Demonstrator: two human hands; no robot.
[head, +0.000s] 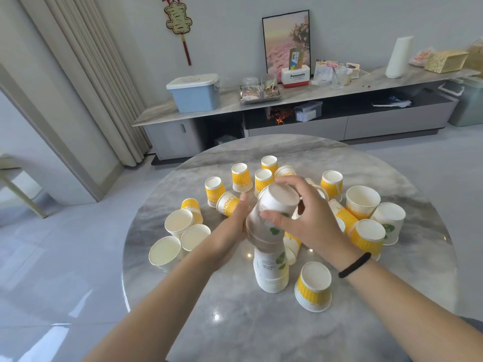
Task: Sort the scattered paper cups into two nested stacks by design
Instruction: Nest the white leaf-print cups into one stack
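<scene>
A tall nested stack of upside-down white cups with green leaf prints [271, 267] stands near the middle of the round marble table [235, 317]. Its upper part leans towards me. My right hand [311, 220] grips the topmost green-leaf cup [277, 205] from the right. My left hand [235, 231] presses against the stack's left side. Several yellow-banded cups lie scattered around, one upside down at the front right [313, 286], others behind the hands [241, 176]. Plain-looking upright cups [167, 252] sit at the left.
More cups crowd the right side, including a big upright one [362, 201] and one with a green leaf [389, 220]. Beyond the table stands a low cabinet [287, 100] with a blue box [194, 92]. The table's front part holds no cups.
</scene>
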